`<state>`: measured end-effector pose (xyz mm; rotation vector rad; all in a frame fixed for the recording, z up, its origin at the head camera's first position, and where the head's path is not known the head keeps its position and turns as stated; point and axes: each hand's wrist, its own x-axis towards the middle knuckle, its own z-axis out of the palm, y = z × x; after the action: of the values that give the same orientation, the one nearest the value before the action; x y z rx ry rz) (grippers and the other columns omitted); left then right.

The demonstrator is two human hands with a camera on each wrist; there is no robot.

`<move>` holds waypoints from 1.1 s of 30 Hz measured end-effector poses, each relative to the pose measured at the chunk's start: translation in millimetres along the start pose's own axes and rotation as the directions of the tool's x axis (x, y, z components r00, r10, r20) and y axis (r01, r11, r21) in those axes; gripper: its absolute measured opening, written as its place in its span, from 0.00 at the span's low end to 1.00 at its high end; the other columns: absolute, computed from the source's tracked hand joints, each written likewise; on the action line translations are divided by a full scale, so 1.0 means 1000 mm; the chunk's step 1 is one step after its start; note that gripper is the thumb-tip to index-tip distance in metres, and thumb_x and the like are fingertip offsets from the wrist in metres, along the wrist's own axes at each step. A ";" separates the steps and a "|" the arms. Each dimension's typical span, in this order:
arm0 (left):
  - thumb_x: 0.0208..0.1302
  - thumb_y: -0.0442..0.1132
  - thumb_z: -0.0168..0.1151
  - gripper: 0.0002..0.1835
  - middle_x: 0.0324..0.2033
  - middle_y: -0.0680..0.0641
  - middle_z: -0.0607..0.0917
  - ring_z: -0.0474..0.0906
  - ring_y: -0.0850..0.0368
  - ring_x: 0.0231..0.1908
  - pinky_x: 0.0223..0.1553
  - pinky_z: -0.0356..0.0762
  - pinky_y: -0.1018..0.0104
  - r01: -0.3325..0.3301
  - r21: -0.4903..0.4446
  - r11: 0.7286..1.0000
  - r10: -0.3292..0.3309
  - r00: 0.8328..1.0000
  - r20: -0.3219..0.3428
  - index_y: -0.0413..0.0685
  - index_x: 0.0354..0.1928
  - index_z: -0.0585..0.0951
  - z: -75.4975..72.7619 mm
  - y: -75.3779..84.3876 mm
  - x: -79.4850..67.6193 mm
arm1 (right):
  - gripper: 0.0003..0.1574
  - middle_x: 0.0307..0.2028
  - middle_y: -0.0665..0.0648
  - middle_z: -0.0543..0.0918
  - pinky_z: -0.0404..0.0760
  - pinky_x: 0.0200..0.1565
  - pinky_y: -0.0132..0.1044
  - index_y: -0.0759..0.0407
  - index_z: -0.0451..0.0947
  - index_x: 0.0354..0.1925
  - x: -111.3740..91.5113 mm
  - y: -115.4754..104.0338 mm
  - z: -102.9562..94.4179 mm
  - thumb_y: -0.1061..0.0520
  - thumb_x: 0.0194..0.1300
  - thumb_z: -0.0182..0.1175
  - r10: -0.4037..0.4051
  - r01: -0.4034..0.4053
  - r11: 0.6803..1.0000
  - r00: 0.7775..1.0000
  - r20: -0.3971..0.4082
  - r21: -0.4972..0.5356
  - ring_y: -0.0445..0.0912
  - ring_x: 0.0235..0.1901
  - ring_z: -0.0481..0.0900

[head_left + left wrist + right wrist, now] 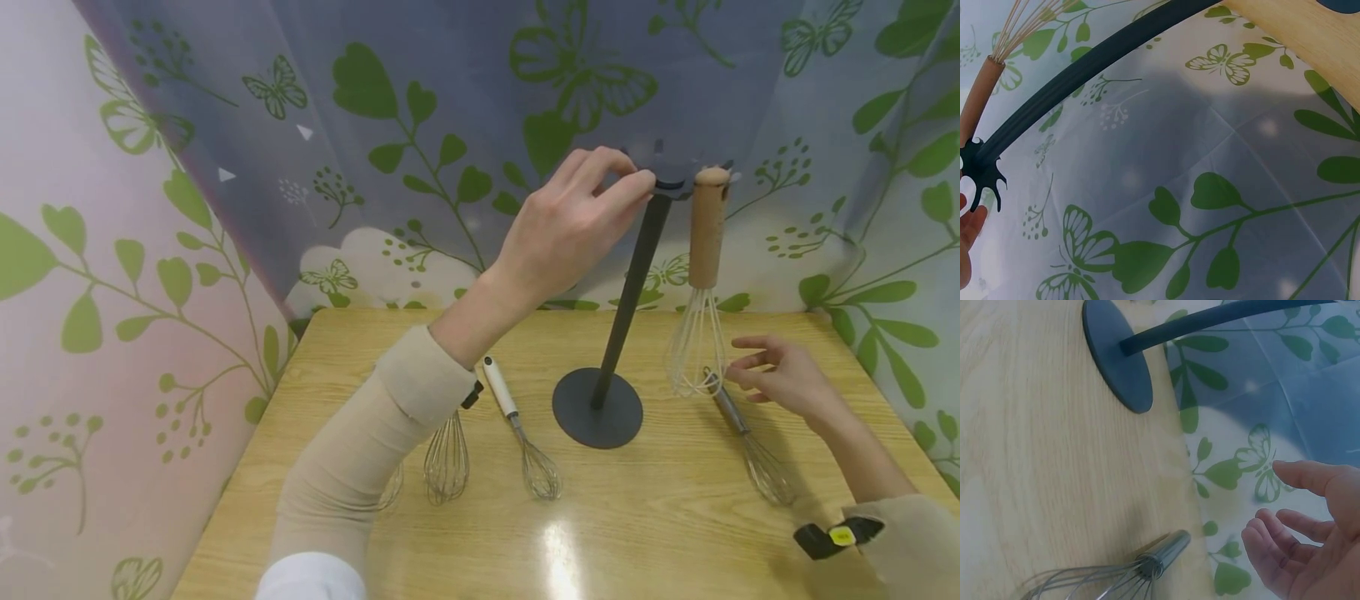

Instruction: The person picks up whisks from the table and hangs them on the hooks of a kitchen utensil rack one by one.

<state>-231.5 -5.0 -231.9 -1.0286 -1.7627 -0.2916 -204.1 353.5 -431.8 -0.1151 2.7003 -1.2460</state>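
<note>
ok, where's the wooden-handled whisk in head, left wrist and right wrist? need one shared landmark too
Head: wooden-handled whisk hangs right of centre, wires down.
Left wrist: wooden-handled whisk at upper left, wires up.
Right wrist: not in it; that's the grey-handled whisk, bottom.
Shared landmark: black stand, pole in all three.

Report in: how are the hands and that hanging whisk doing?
Left hand pinching the stand near its top. Right hand empty. Wooden-handled whisk hanging on the stand. Left sleeve partly hides another whisk.
</note>
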 end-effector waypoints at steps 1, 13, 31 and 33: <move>0.86 0.42 0.44 0.20 0.44 0.47 0.87 0.84 0.52 0.44 0.41 0.84 0.69 0.001 -0.001 1.000 -0.001 1.000 0.000 0.50 0.46 0.87 0.000 0.000 0.000 | 0.43 0.52 0.71 0.82 0.90 0.37 0.34 0.78 0.56 0.77 0.001 0.002 0.000 0.54 0.79 0.60 0.007 -0.007 1.000 1.000 0.010 -0.002 0.32 0.33 0.84; 0.85 0.42 0.47 0.17 0.45 0.47 0.87 0.84 0.52 0.44 0.42 0.85 0.69 0.010 -0.001 1.000 -0.010 1.000 0.015 0.50 0.47 0.87 -0.001 0.001 0.000 | 0.48 0.58 0.78 0.78 0.92 0.40 0.39 0.77 0.56 0.77 0.008 0.022 -0.001 0.47 0.78 0.62 0.066 -0.065 0.998 0.996 0.058 -0.027 0.36 0.36 0.85; 0.85 0.42 0.48 0.17 0.45 0.47 0.87 0.83 0.52 0.44 0.41 0.84 0.69 0.010 -0.010 1.000 -0.010 1.000 0.009 0.50 0.46 0.87 0.000 0.000 0.000 | 0.48 0.58 0.79 0.77 0.91 0.42 0.40 0.79 0.54 0.76 0.011 0.038 -0.002 0.48 0.79 0.61 0.109 -0.101 0.993 0.984 0.144 -0.060 0.42 0.39 0.87; 0.85 0.42 0.49 0.16 0.45 0.47 0.87 0.84 0.52 0.44 0.42 0.85 0.69 0.015 -0.012 1.000 -0.015 1.000 0.016 0.51 0.46 0.87 0.000 0.000 0.000 | 0.49 0.58 0.80 0.77 0.91 0.42 0.41 0.80 0.54 0.76 0.010 0.039 -0.002 0.48 0.78 0.62 0.113 -0.106 0.993 0.982 0.153 -0.054 0.44 0.40 0.88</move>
<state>-231.0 -4.8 -231.9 -1.0292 -1.7853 -0.3052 -214.7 378.6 -461.7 -0.0655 2.5639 -1.0971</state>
